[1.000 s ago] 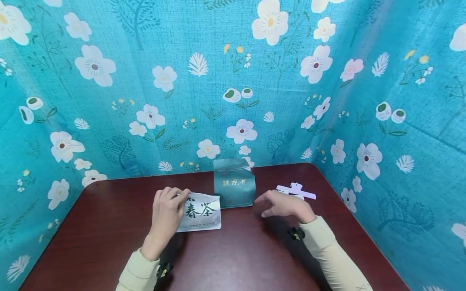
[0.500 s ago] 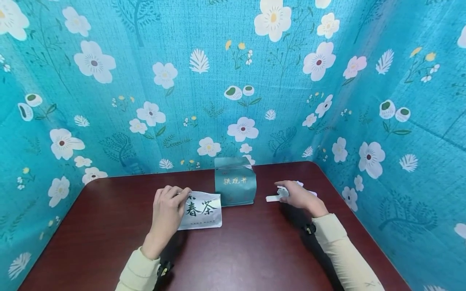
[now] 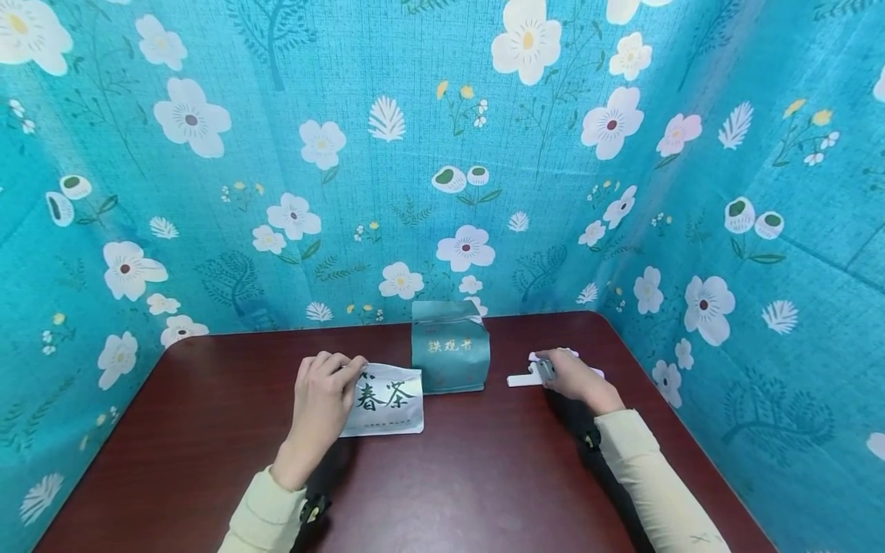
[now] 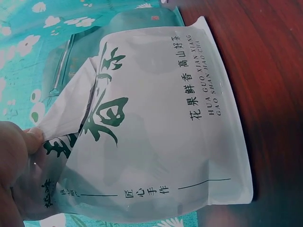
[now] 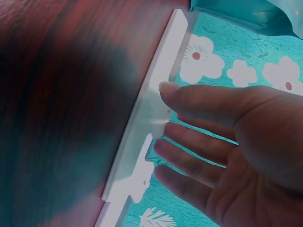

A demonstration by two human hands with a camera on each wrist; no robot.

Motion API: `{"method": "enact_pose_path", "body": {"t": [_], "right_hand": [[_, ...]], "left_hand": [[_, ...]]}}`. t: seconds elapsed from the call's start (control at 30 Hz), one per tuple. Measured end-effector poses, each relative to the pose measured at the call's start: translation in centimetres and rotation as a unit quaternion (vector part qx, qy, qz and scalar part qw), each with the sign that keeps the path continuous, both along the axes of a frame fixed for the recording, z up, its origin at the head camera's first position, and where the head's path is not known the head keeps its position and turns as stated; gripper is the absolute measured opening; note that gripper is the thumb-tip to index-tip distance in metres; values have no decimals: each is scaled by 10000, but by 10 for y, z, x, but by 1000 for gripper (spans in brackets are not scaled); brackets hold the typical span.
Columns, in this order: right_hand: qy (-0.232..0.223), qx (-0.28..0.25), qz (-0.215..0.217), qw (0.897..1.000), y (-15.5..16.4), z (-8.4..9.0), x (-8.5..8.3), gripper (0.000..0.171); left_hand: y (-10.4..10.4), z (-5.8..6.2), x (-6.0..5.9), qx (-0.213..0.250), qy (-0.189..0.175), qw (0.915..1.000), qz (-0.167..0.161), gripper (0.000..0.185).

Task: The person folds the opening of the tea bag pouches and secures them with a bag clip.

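My left hand (image 3: 321, 407) pinches the folded top of a white tea bag (image 3: 387, 403) printed with dark green characters. In the left wrist view that top of the tea bag (image 4: 151, 123) is creased and bent over by the fingers. At the right, my right hand (image 3: 584, 384) pinches a white bag clip (image 3: 523, 380) at its middle tab. The right wrist view shows the thumb on the near side of the clip (image 5: 158, 71) and the other fingers behind, the clip low over the table. A lavender bag clip (image 3: 598, 373) lies partly hidden behind this hand.
A green tea bag (image 3: 449, 357) with gold characters stands upright at the back, right beside the white one. The dark red table (image 3: 442, 491) ends at a blue flowered cloth (image 3: 387, 192) behind and to the right.
My right hand has moved right and away from me, from beside the green bag to the clips, and its fingers have closed on the white clip. The left hand stays on the white bag.
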State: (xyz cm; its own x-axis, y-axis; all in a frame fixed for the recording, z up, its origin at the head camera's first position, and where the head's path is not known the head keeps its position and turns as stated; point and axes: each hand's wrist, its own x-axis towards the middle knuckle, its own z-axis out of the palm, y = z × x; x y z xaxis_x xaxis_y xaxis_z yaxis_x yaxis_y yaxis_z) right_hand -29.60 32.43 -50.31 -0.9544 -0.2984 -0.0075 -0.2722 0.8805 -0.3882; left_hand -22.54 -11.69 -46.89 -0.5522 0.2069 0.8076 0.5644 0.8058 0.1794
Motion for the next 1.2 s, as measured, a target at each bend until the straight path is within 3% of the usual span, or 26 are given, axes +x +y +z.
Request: {"method": "enact_pose_path", "body": {"t": [0.4,0.8,1.2], "right_hand": [[163,-39,27,9999,8,-11,-3,40],[93,-408,63,9991,11,-9,-7,23],[103,-797,361,9961,6,-1,8,29]], "left_hand": [[0,-1,3,-46,-94,9999,-9,23],[-1,1,1,-36,-94,9999,-28,22],[-1,1,1,-108,-79,9999,-34,22]]}}
